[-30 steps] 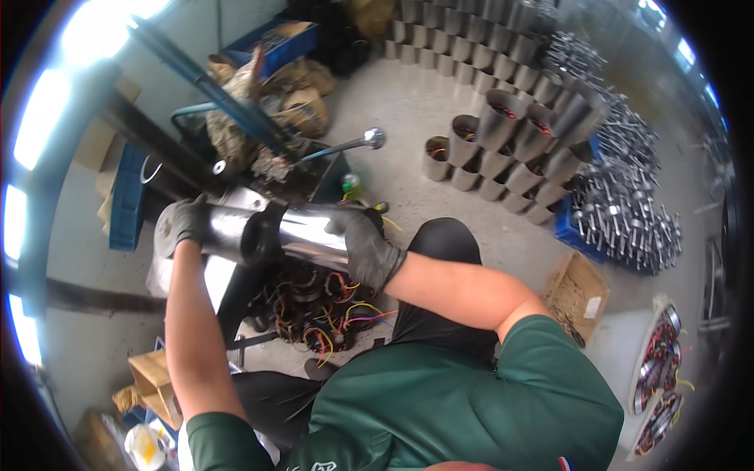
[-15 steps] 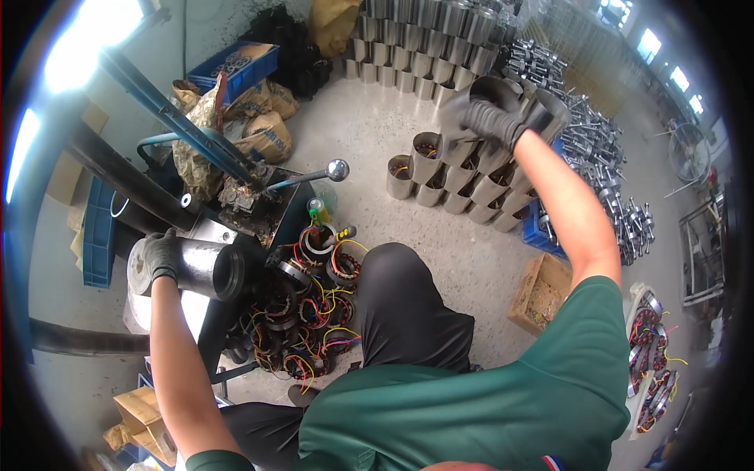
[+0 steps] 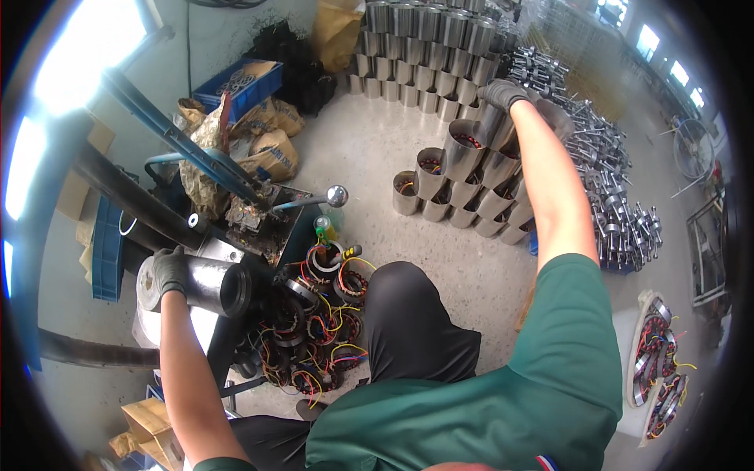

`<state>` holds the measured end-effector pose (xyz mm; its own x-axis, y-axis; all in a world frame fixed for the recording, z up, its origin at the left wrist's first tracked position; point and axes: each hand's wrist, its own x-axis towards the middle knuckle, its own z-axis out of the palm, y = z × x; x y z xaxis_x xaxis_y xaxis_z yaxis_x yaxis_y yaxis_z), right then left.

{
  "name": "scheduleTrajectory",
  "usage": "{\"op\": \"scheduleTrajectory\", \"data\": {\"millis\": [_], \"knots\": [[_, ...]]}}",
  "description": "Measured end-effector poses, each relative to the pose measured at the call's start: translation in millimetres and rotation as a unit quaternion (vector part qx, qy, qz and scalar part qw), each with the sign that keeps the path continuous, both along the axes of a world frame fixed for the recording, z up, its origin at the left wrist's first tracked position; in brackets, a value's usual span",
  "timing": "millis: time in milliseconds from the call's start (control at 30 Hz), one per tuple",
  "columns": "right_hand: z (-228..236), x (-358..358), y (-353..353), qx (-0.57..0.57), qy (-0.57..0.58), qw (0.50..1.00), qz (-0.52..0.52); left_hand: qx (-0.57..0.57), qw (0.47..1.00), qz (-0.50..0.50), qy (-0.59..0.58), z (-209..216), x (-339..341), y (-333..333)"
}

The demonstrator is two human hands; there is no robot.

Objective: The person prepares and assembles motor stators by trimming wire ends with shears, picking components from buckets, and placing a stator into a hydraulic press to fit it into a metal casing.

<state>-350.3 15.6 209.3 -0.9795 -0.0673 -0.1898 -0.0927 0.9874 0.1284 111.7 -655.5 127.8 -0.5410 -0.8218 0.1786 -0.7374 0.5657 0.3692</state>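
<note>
My left hand [image 3: 170, 272], in a dark grey glove, rests with its fingers curled over a thick, shiny metal cylinder [image 3: 208, 284] lying sideways on the machine at left. At the far right my arm stretches out to a stack of thin steel motor housings. There my gloved right hand [image 3: 503, 93] is closed at the rim of an upper housing [image 3: 493, 124]; its fingertips are partly hidden. Beside it stands a housing with red windings inside [image 3: 465, 155]. Lower in the stack, another housing [image 3: 430, 173] also holds windings.
A ball-ended lever [image 3: 336, 196] sticks out from the machine. Wound stators with coloured wires [image 3: 322, 326] are heaped by my knee. More steel housings [image 3: 424, 59] are stacked behind. Rotor shafts [image 3: 601, 157] pile up at right. A blue crate [image 3: 243, 85] sits near paper sacks.
My right hand has moved slightly farther away and is now at an upper housing's rim. A wound housing now shows plainly where the blurred hand was. My left hand stays on the cylinder.
</note>
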Motion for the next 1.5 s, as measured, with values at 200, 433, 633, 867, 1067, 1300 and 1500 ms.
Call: {"op": "scheduleTrajectory", "data": {"millis": [200, 433, 633, 867, 1067, 1300, 1500], "knots": [[-2, 48, -8, -0.141, 0.306, 0.941, -0.035, 0.016, 0.999, -0.003, 0.029, 0, 3, 2], [-18, 221, -162, -0.077, 0.292, 0.868, 0.394, -0.246, 0.964, -0.103, -0.018, -21, 36, -14], [-73, 376, -290, -0.4, -0.252, 0.758, 0.449, -0.085, 0.942, -0.129, 0.298, -34, 48, 31], [-132, 488, -415, -0.644, -0.353, 0.662, 0.152, 0.132, 0.894, 0.018, 0.428, -57, 108, 72], [-131, 514, -475, -0.821, -0.383, 0.423, -0.005, 0.393, 0.77, 0.061, 0.499, -89, 138, 77], [-137, 496, -476, -0.765, -0.352, 0.501, 0.199, 0.581, 0.569, 0.057, 0.579, -66, 140, 93], [-67, 498, -493, -0.492, 0.0, 0.642, 0.588, 0.635, 0.453, -0.003, 0.626, -50, 147, 89]]}}
